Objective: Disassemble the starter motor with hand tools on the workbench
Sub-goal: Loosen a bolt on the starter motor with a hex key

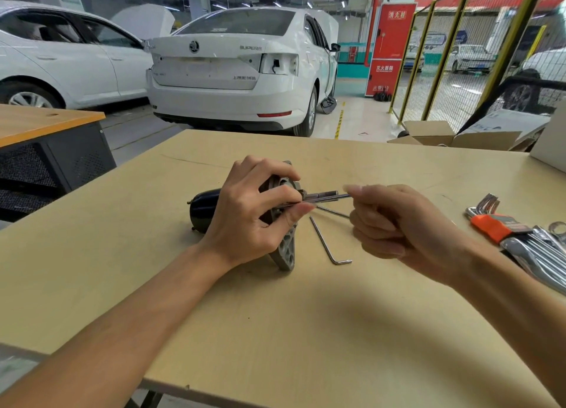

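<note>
**Long bolt points right, straight at the right hand**

The starter motor [211, 208] lies on its side on the workbench [306, 316], its black body to the left and its grey mounting flange [286, 248] to the right, the flange's lower ear resting on the wood. The left hand [254, 211] wraps over the flange end, fingers curled round the housing, thumb tip pressed against a thin rod near where it meets the motor.

That rod, seemingly a long through bolt [329, 195], sticks out of the flange to the right, roughly in line with the motor's long axis. The right hand [398, 224] sits at its free end, fingers curled, forefinger and thumb closing on the tip; motion blur hides the exact contact, so the pinch is probable, not certain.

The move likely turns on this line: the bolt should come out rightward along the motor's axis, and the right hand is the nearer one to draw it, while the left steadies the motor.

An L-shaped hex key [327, 245] lies loose just beside the flange, with a second thin rod [332, 212] under the bolt. A wrench set [520, 242] lies well apart at the right edge.
</note>
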